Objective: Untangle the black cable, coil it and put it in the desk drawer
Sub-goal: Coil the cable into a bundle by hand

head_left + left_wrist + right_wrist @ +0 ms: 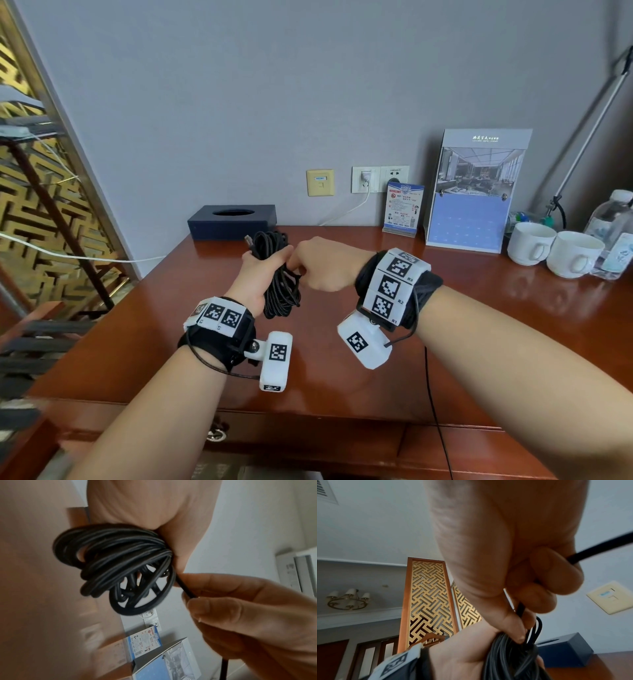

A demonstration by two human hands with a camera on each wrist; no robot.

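Two hands work above the middle of the bench [342,359], both raised clear of its top. The left hand [255,274] has its grip closed around one black cable [279,274], wound into a single bundle of many loops that hangs down from the fist; a plug end sticks up above the knuckles. The right hand [323,265] is just beside it, thumb and forefinger pinching one loose strand of the same cable where it leaves the bundle, the other fingers curled in. In the left wrist view that strand [186,588] runs straight from the coil into the pinch.

One drawer [298,435] sits shut in the bench's near edge, with one metal ring pull.

Along the far edge stand one dark blue tissue box [233,222] toward the left corner, one small notice card [404,209], and one large brochure stand [476,192]. Toward the far right corner are two white cups [531,243] side by side and one clear water bottle [613,233] just beside them. On the wall behind are two white sockets [380,179], one with a white plug in it, and one cream plate [320,182].
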